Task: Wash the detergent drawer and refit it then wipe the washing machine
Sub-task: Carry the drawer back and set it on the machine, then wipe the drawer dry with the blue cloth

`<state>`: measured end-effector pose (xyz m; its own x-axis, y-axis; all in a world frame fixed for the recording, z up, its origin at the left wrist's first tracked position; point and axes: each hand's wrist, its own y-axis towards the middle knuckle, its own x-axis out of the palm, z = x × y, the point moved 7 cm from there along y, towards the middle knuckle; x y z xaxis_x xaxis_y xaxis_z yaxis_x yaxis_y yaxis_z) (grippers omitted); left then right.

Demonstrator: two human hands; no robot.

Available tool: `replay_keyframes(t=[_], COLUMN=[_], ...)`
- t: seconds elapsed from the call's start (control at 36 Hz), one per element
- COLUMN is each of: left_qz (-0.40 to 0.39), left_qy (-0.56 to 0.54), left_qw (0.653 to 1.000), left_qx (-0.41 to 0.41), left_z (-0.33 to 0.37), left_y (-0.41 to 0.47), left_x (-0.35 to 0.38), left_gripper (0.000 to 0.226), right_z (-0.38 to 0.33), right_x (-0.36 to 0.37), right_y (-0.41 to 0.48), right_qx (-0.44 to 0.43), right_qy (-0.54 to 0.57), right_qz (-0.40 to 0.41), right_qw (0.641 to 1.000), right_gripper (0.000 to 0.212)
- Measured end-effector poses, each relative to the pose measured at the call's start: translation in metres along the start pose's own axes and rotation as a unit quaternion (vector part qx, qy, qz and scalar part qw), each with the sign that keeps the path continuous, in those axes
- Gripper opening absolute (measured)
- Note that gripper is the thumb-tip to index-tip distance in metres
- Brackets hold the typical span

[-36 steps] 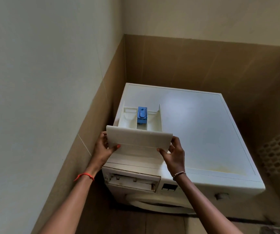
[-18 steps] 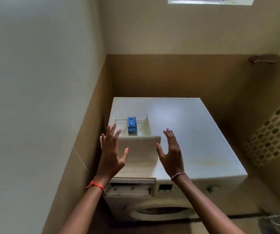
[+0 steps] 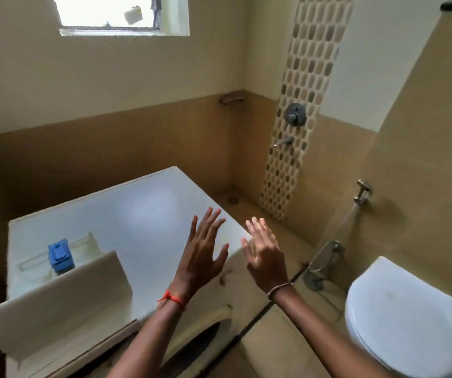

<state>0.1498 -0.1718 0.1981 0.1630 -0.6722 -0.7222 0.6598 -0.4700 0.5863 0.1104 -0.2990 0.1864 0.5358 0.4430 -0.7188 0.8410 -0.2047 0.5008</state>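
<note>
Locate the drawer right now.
Head view, lower left: the drawer lies atop the washer, left of the left hand and right hand, neither touching it.

Tan tiled walls [image 3: 110,137], bright window [image 3: 104,12], toilet [image 3: 399,323]

Your left hand [image 3: 203,259] and right hand [image 3: 264,256] hover with fingers spread, holding nothing, by the washer's [image 3: 137,214] front right corner. The drawer [image 3: 55,290] lies on the washer's top at its front left corner, with a blue insert [image 3: 59,255] inside.
</note>
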Motion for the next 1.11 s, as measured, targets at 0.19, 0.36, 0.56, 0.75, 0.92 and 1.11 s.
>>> replay_keyframes(t=[0.19, 0.36, 0.56, 0.75, 0.92, 1.11], left_qz=[-0.072, -0.118, -0.158, -0.216, -0.259, -0.284], left_qy=[-0.092, -0.141, -0.216, -0.274, -0.269, -0.289], left_qw=[0.987, 0.964, 0.921, 0.871, 0.840, 0.804], left_qx=[0.107, 0.193, 0.284, 0.346, 0.393, 0.435], left_z=[0.130, 0.268, 0.438, 0.589, 0.690, 0.792], left_y=[0.039, 0.049, 0.035, 0.010, -0.009, -0.022], left_x=[0.089, 0.160, 0.230, 0.283, 0.320, 0.357], left_gripper=[0.052, 0.051, 0.048, 0.052, 0.057, 0.067], right_z=[0.099, 0.183, 0.262, 0.310, 0.345, 0.397], right_x=[-0.115, -0.225, -0.351, -0.462, -0.532, -0.600], right_y=[-0.043, -0.111, -0.203, -0.289, -0.346, -0.395], right_qx=[0.084, 0.161, 0.239, 0.304, 0.347, 0.405], right_qy=[-0.093, -0.192, -0.313, -0.375, -0.429, -0.441], right_qz=[0.078, 0.138, 0.183, 0.216, 0.241, 0.266], right_qw=[0.989, 0.958, 0.901, 0.849, 0.798, 0.755], right_gripper=[0.042, 0.039, 0.035, 0.042, 0.043, 0.039])
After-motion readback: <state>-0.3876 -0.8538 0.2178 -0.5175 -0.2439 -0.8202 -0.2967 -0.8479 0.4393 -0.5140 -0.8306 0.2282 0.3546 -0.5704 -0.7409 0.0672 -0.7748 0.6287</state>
